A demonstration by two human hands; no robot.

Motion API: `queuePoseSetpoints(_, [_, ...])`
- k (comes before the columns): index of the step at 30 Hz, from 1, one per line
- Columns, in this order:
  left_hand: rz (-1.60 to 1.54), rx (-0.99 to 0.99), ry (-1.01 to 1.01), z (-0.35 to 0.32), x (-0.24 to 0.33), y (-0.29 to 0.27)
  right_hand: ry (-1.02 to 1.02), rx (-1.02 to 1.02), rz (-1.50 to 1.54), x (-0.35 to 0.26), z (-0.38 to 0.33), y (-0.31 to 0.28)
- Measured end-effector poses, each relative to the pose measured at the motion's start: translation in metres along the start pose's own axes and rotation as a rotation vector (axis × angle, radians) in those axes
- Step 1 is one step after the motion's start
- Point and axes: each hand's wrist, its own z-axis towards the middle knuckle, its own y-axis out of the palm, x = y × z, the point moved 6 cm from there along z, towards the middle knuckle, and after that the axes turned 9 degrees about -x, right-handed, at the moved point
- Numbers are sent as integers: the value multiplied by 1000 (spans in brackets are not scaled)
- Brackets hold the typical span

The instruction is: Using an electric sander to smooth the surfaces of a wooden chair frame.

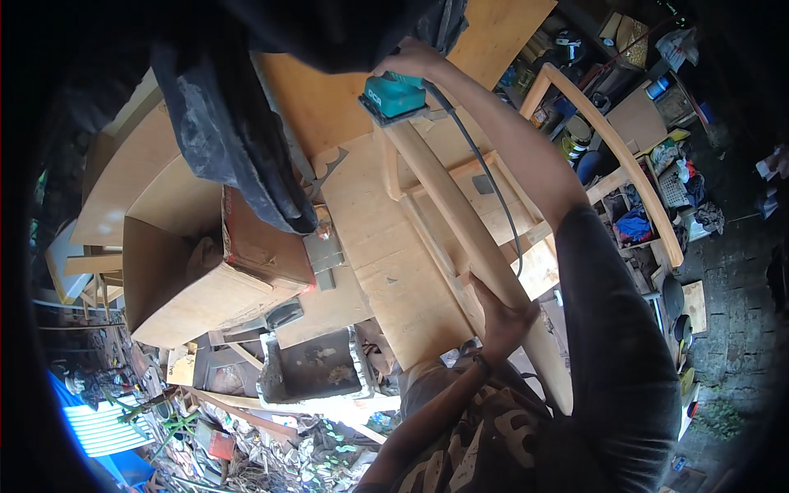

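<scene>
My right hand [411, 59] is closed over the top of a teal electric sander [393, 97], its fingers partly lost in shadow. The sander's flat base rests at the far end of a long, rounded wooden rail [452, 201]. A black cord [485, 164] runs from the tool down along my forearm. Nearer my body, my left hand [505, 324] grips the same rail, thumb along its side. The rail belongs to a pale wooden frame [394, 168] lying on flattened cardboard [386, 283].
An open cardboard box [246, 283] stands left, with dark cloth [238, 131] hanging above it. Below it sits a rough grey trough [316, 366]. A curved wooden frame [637, 177] is at right, before cluttered shelves and a paved floor [731, 287]. Debris covers the lower left.
</scene>
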Motion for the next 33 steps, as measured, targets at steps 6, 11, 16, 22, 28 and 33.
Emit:
queuePoseSetpoints(6, [54,31,22,6,3,-2,31,-79,91,9,-1,6])
queuePoseSetpoints(11, [-38,-50,96,7,3,-7,-28,-134,152,1,-156,-15])
queuePoseSetpoints(16, [-609,-319,13,-10,-61,-59,-54,-114,429,6,-348,-53])
queuePoseSetpoints(22, [146,2,366,21,44,-133,452,79,560,38,-541,-79])
queuePoseSetpoints(28, [893,-781,1005,53,77,-50,614,493,538,46,-657,-110])
queuePoseSetpoints(33, [1058,-387,986,177,92,-124,671,611,465,53,-715,-112])
